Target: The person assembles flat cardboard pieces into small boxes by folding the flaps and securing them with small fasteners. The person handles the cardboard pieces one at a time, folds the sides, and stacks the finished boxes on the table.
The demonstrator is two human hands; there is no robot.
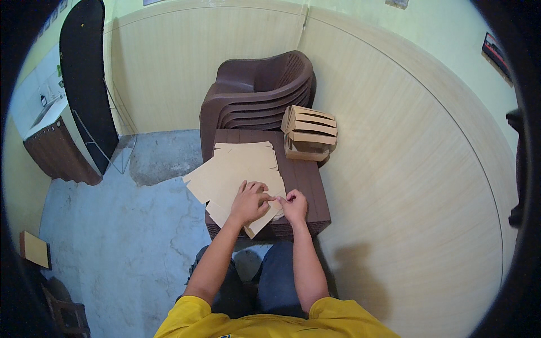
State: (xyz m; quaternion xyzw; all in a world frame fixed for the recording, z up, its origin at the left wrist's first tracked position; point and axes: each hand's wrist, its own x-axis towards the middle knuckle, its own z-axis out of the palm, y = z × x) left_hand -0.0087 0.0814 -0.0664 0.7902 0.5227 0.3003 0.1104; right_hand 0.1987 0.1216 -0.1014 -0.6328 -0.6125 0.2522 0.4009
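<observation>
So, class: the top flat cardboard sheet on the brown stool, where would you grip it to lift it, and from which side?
Grip the top cardboard sheet at its near corner, where the left hand and right hand already meet. That corner juts past the rest of the fanned pile by the stool's front edge, so fingers can probably pinch it from the person's side, thumb on top.

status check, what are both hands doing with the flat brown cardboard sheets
Left hand pressing on the cardboard sheets, fingers curled. Right hand pinching the stack's near edge. Sheets lie fanned on the brown stool. Folded boxes behind, clear of both hands.
</observation>
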